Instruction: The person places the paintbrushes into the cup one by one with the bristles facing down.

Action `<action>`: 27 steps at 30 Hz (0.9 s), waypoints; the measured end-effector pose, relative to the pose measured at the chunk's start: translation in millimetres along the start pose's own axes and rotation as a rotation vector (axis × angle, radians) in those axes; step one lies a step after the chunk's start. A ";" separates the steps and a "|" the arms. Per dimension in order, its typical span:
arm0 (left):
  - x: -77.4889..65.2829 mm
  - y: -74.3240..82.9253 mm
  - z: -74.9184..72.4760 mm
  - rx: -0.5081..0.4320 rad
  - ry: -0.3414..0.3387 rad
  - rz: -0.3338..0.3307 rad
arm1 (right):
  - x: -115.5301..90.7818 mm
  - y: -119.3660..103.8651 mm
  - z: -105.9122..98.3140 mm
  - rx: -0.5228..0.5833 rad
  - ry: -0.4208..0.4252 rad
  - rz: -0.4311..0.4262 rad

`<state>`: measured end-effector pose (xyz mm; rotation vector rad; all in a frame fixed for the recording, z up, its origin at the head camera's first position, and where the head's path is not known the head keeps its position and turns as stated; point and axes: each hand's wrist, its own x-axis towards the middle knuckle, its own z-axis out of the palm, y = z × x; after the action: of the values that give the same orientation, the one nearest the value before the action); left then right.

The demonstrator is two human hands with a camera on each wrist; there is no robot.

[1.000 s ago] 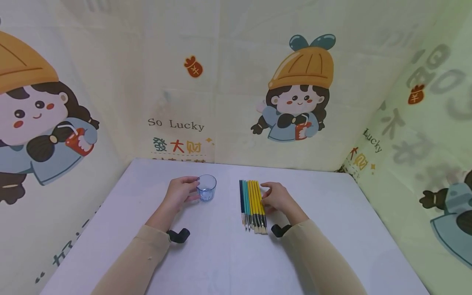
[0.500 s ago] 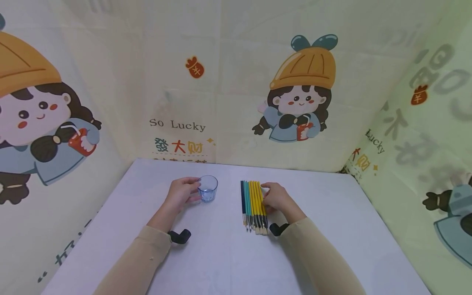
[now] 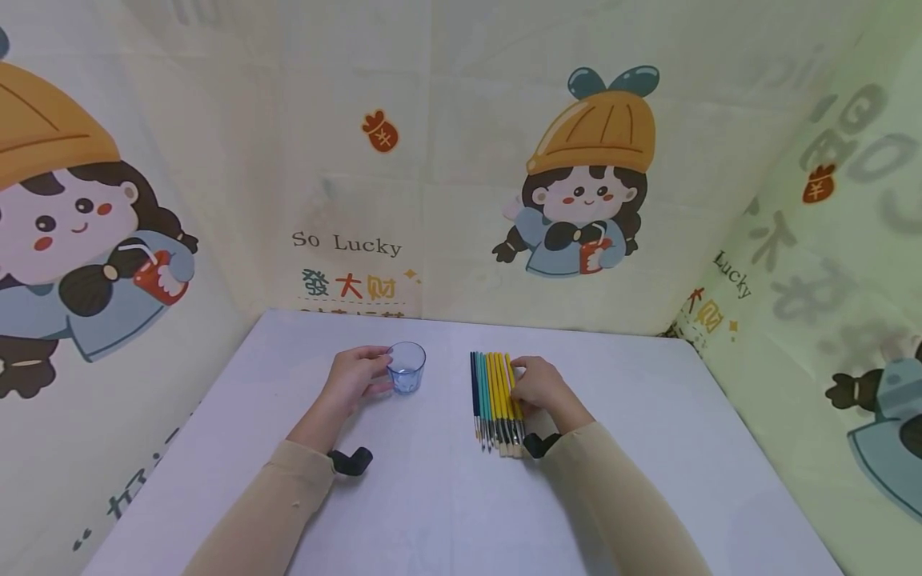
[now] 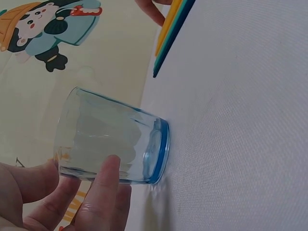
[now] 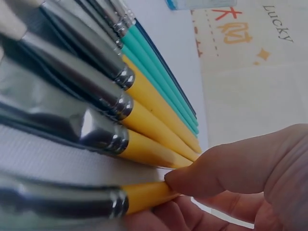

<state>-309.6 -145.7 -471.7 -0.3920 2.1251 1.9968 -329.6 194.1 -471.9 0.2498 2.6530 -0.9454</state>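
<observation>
My left hand [image 3: 354,376] holds a clear bluish drinking glass [image 3: 407,374] by its side; the glass stands upright on the white table. In the left wrist view, the fingers and thumb rest against the wall and rim of this glass [image 4: 101,132]. To the right lies a row of paintbrushes [image 3: 490,392], dark blue, teal and yellow, bristles towards me. At the row's right end my right hand [image 3: 542,386] pinches the outermost yellow paintbrush [image 5: 147,196] by its handle. A narrow gap separates that brush from its neighbours in the right wrist view.
The white tabletop [image 3: 432,512] ends at a cartoon-printed cloth backdrop [image 3: 461,200] behind and on both sides. A black wrist mount [image 3: 350,462] sits at the left sleeve cuff, and another black mount [image 3: 540,446] at the right one.
The outermost yellow paintbrush has shifted slightly away from the row, with my right hand on it. My left hand and the glass keep their place; the head view tilted slightly earlier.
</observation>
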 end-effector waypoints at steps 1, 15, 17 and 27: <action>-0.1 -0.2 -0.3 -0.003 0.001 0.000 | 0.0 -0.2 0.0 -0.005 0.000 0.000; -0.4 -2.8 0.6 -0.027 -0.004 0.010 | 1.5 3.7 -4.6 0.072 -0.010 0.008; -0.4 -3.0 0.8 -0.034 -0.006 0.012 | 1.1 5.8 -4.7 0.099 -0.004 0.002; -0.8 -3.0 0.6 -0.040 0.001 0.008 | -6.4 10.0 -5.3 0.299 0.008 -0.091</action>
<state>-307.9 -145.3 -474.4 -0.3922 2.0937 2.0460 -322.2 204.7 -471.6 0.2014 2.5405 -1.3744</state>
